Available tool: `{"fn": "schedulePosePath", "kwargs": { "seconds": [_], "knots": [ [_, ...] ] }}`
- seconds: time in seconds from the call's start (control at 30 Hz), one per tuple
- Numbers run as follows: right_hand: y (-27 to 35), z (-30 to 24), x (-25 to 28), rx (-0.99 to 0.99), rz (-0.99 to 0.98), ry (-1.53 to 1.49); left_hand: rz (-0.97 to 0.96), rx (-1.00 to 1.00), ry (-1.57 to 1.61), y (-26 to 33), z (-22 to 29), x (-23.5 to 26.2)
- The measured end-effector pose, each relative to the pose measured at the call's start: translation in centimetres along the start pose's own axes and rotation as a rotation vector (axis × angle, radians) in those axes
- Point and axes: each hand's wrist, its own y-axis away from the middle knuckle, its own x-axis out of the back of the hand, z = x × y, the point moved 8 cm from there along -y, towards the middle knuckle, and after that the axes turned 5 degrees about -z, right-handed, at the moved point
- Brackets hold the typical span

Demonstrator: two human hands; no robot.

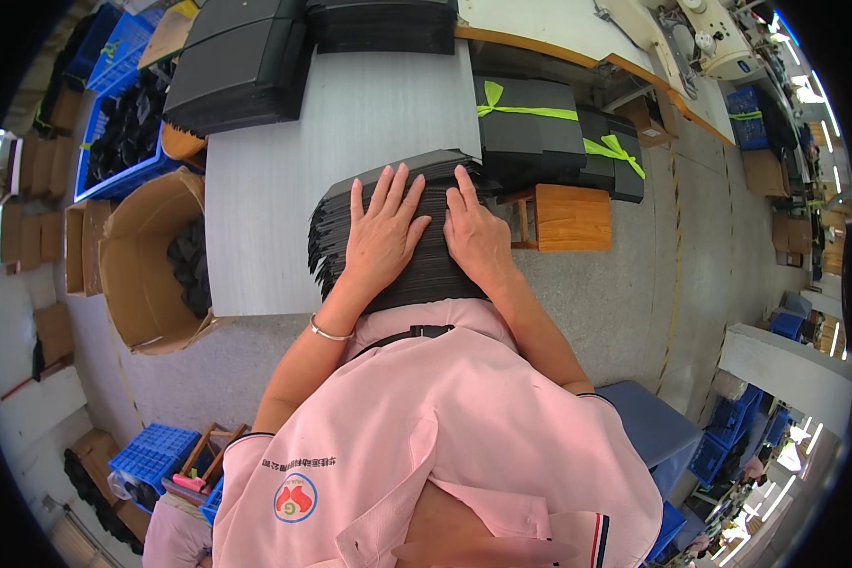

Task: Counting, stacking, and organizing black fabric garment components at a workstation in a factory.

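A thick stack of thin black sheets (435,260) sits right in front of me at the near edge of a light grey tabletop (265,208). Its layered edges face me and fan out unevenly on the left side. My left hand (385,230) lies flat on the stack, fingers spread and pointing away from me. On the right part of the same stack rests my right hand (476,237), with its index finger stretched forward and the other fingers partly bent. Neither hand holds a sheet apart from the stack.
More black stacks (241,71) stand at the table's far end. To the right are black bundles tied with yellow-green ribbon (530,112) and a wooden stool (573,218). An open cardboard box (142,256) and a blue crate (147,170) stand left. A sewing machine (719,43) is far right.
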Motion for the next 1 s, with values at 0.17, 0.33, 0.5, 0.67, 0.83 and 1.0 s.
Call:
{"fn": "schedulePosePath", "kwargs": {
  "seconds": [0.17, 0.33, 0.5, 0.67, 0.83, 1.0],
  "knots": [
    [0.3, 0.3, -1.1, -0.087, -0.11, -0.005, 0.001, 0.002, -0.001, 0.0, 0.0, 0.0],
    [0.6, 0.2, -1.0, -0.041, 0.001, -0.024, 0.002, -0.003, -0.005, 0.0, 0.0, -0.1],
    [0.0, 0.1, -0.2, -0.106, -0.005, -0.087, 0.006, -0.002, -0.006, 0.2, 0.0, -0.1],
    [-0.7, 0.1, -0.9, -0.106, -0.077, -0.012, 0.011, 0.013, -0.001, 0.3, -0.2, -0.5],
    [-0.6, 0.3, -1.3, -0.137, -0.134, -0.032, 0.007, 0.013, 0.0, 0.3, -0.2, -0.5],
    [-0.5, 0.1, -1.1, -0.083, -0.037, -0.023, 0.007, 0.014, 0.002, 0.3, -0.2, -0.6]
  ]
}}
